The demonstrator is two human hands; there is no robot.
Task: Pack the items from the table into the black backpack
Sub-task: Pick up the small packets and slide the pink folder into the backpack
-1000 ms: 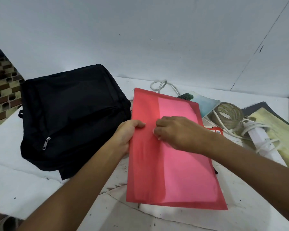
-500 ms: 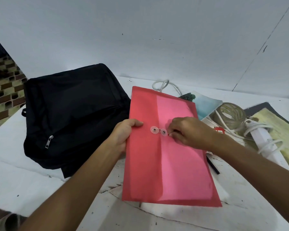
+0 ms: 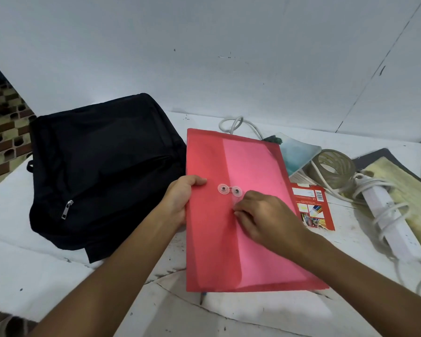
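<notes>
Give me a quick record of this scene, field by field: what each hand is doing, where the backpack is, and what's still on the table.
left hand: left hand grips the left edge of the red envelope
right hand: right hand pinches something small, likely the closure string, just below the two clear buttons
backpack: black backpack lies to the left of the envelope; front zipper looks closed
still out: red pencil box, tape roll, power strip with cord, booklet
surface: white table

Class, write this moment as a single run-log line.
left hand: grips folder edge | right hand: pinching at the clasp | backpack: zipped | folder: unpacked
</notes>
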